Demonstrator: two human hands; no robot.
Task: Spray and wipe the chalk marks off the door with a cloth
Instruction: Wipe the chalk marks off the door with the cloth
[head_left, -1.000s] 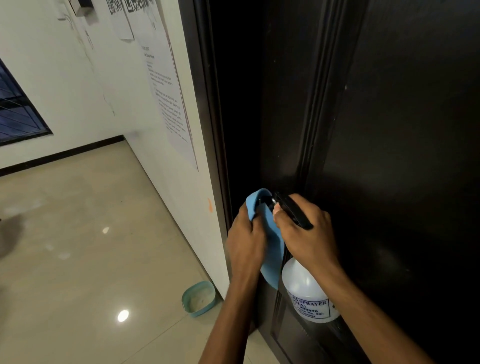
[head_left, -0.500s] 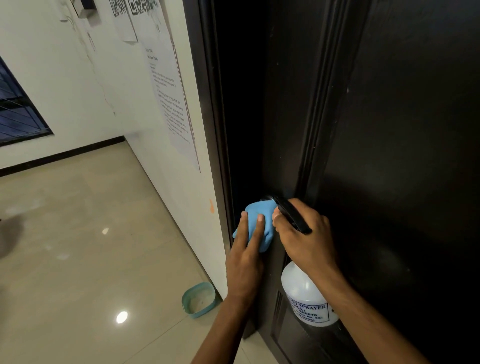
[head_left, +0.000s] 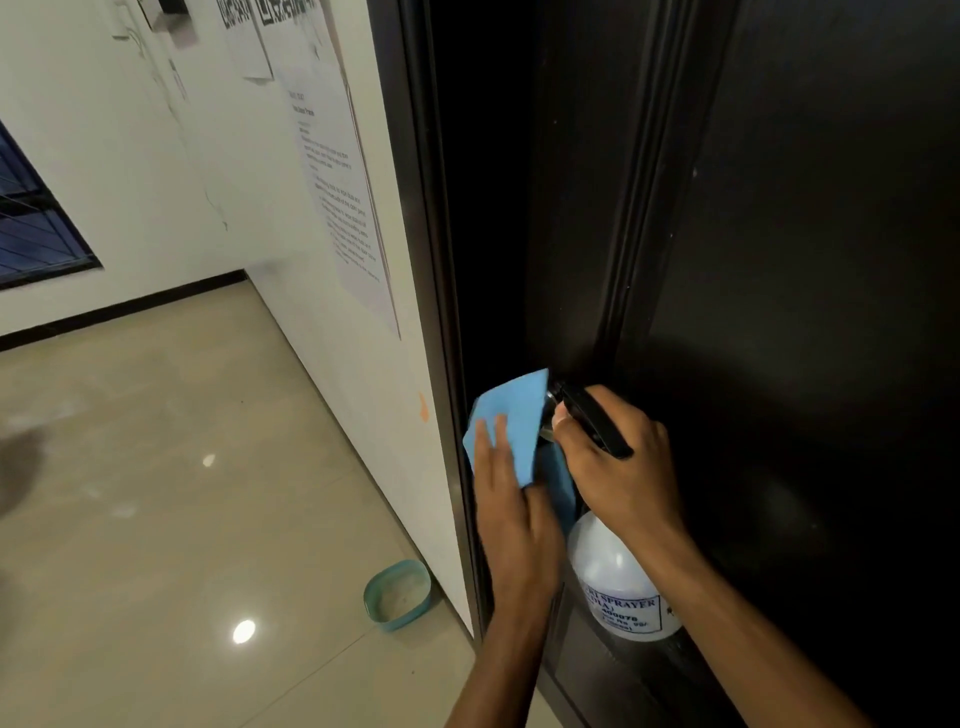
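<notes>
Door (head_left: 779, 260): dark brown, near black, with raised vertical moulding; no chalk marks discernible in the dim light. Cloth (head_left: 511, 421): light blue, folded, lying flat against the door's left edge. Spray bottle (head_left: 618, 587): translucent white body with printed label, black trigger head, upright beside the cloth.

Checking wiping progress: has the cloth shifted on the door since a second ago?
Yes. The blue cloth, pressed flat by the left hand, now sits slightly left, covering more of the door frame, away from the spray bottle.
</notes>
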